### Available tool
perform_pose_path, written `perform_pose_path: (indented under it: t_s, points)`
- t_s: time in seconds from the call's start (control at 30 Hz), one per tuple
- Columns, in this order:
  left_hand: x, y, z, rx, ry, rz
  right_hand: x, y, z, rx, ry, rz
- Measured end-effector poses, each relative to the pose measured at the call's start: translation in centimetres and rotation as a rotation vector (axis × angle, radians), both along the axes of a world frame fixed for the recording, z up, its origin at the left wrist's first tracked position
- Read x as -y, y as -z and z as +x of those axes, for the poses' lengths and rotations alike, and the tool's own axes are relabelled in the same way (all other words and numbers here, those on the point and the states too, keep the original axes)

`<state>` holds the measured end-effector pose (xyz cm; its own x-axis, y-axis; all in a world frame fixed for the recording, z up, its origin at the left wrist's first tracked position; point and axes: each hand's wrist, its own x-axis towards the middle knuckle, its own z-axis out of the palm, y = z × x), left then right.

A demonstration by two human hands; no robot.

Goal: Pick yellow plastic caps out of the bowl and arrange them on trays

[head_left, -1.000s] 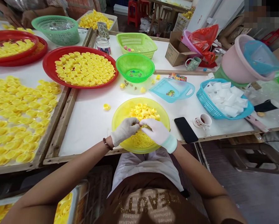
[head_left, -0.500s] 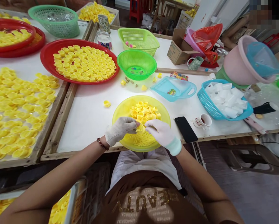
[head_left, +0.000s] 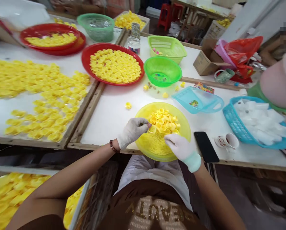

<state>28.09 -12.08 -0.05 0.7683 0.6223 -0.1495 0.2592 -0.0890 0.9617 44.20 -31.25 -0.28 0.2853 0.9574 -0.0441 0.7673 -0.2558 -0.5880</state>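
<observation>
My left hand [head_left: 135,130], in a pale knit glove with bare fingertips showing, pinches a small yellow plastic cup [head_left: 152,129] by its edge. It is over the left side of a translucent yellow basin [head_left: 139,113]. My right hand [head_left: 180,146], in a white glove, is above the basin's right front part with its fingers pressed together. Whatever those fingers hold, if anything, is too small to make out. Inside the basin lie a heap of yellow cups [head_left: 163,121] and, nearer me, many tiny yellow pieces [head_left: 157,143].
Beyond the basin are a red tray [head_left: 85,59] of yellow cups, a green bowl [head_left: 162,68] and a blue scoop [head_left: 195,103]. A black phone [head_left: 206,147], a mug [head_left: 226,141] and a blue basket [head_left: 231,119] stand right. Loose cups [head_left: 54,108] cover the left table.
The view has swung left, so the table things sit farther right. My right hand has drawn away from the cup in my left hand, toward the basin's front right.
</observation>
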Motion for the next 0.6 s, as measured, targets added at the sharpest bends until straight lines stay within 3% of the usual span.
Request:
perform_pose_path:
  t_s: [0.13, 0.3, 0.43, 0.5, 0.6]
  points:
    - [-5.1, 0.4, -5.1, -0.104, -0.231, 0.325, -0.1, 1.5, 0.2, 0.112, -0.102, -0.089]
    - [-14.1, 1.4, -14.0, -0.487, -0.624, 0.514, -0.1, 2.3, 0.3, 0.139, -0.101, -0.069]
    - [-19.8, 0.1, -19.9, -0.651, -0.841, 0.567, -0.1, 3.1, 0.0, 0.164, -0.087, -0.013]
    - [-21.6, -0.3, -21.5, -0.677, -0.900, 0.570, -0.1, 3.5, -0.3, 0.184, -0.080, 0.019]
    - [-23.5, 0.3, -21.5, -0.670, -0.880, 0.566, 0.0, 3.7, -0.6, 0.203, -0.069, 0.049]
